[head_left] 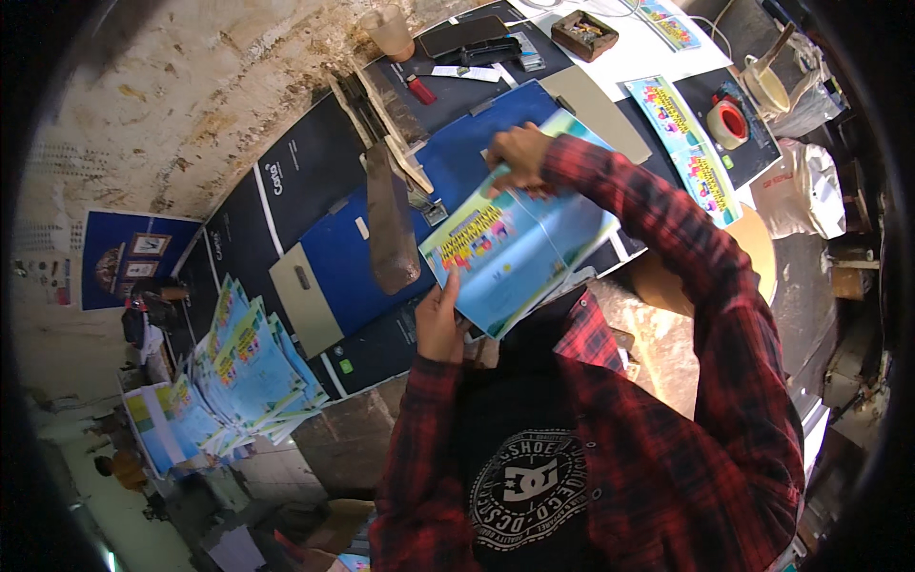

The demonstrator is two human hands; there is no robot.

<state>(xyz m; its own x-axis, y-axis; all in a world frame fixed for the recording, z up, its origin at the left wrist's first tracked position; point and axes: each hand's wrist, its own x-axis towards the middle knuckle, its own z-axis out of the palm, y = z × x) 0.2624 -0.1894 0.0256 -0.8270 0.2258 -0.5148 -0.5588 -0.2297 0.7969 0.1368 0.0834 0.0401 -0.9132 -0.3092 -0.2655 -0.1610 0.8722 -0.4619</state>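
Observation:
A light-blue printed booklet or sheet, with yellow and pink lettering, is held over the table between my hands. My left hand grips its near left corner, thumb on top. At its far edge my right hand is closed with bent fingers on the paper, partly hiding what it pinches. Just left of the booklet stands a brown bar-like block, joined to a wooden frame with a small metal piece at its end. A blue board lies underneath.
Fanned stacks of similar printed sheets stand at the left. Toward the back are a red lighter, a cup and a small wooden box. On the right lie more prints, a tape roll and a round stool.

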